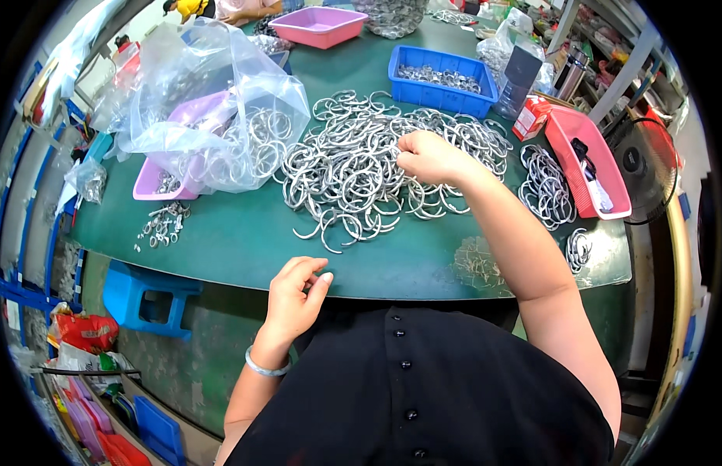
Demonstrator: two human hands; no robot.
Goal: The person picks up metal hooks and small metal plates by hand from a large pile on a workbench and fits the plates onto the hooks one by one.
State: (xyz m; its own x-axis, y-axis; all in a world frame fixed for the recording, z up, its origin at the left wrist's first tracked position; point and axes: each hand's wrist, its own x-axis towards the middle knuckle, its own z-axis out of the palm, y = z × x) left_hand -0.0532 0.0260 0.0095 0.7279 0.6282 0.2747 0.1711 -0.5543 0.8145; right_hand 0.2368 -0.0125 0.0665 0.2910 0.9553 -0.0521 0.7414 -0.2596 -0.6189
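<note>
A wide heap of silvery, C-shaped metal rings (353, 171) covers the middle of the green table (244, 225). My right hand (429, 158) reaches over the heap with its fingers curled closed at the rings. Whatever those fingers grip, if anything, is hidden behind the hand. By the table's near edge, my left hand (297, 293) is held with thumb and fingers apart and nothing visible in it. Right of the heap lies a separate bunch of similar rings (546, 186), and a smaller bunch of rings (578, 250) sits closer to me.
At left, a clear plastic bag (213, 116) of rings spreads over a lilac tub (147, 182). Behind the heap stands a blue bin (446, 97) of small metal pieces. A pink basket (567, 155) and a fan (648, 167) are at right. A blue stool (147, 299) stands below.
</note>
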